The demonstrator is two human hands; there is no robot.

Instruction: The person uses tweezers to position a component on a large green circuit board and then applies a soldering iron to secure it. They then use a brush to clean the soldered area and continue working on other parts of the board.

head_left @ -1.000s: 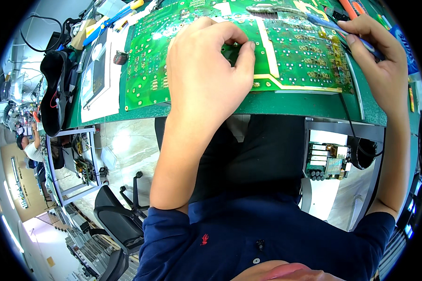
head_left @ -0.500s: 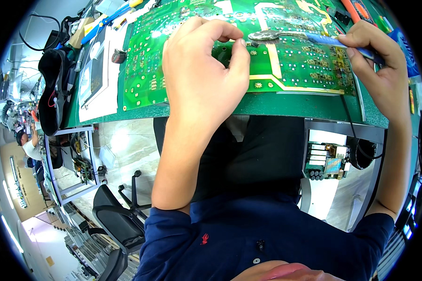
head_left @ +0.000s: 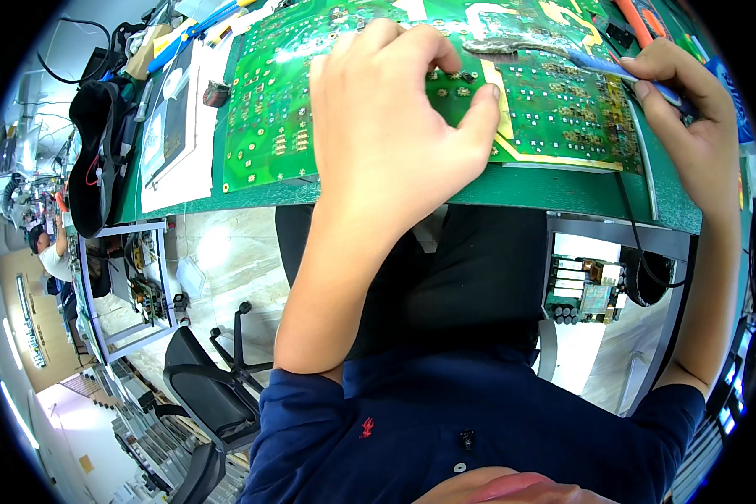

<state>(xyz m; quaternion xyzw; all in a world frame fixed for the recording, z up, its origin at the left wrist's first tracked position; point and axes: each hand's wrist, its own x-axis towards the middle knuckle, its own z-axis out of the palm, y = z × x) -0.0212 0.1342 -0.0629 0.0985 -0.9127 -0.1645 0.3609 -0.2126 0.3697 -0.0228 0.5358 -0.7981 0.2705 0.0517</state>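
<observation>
Now the soldering iron (head_left: 563,55), gripped in the right hand (head_left: 689,109), has swung left, its tip over the green circuit board (head_left: 344,92) at upper centre; the left hand (head_left: 395,126) pinches a component there, suggesting a joint under way.

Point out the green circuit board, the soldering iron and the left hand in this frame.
green circuit board (head_left: 269,109), head view, on its bare left part.
soldering iron (head_left: 592,63), head view, on its blue shaft.
left hand (head_left: 386,118), head view, on the back of the hand.
</observation>
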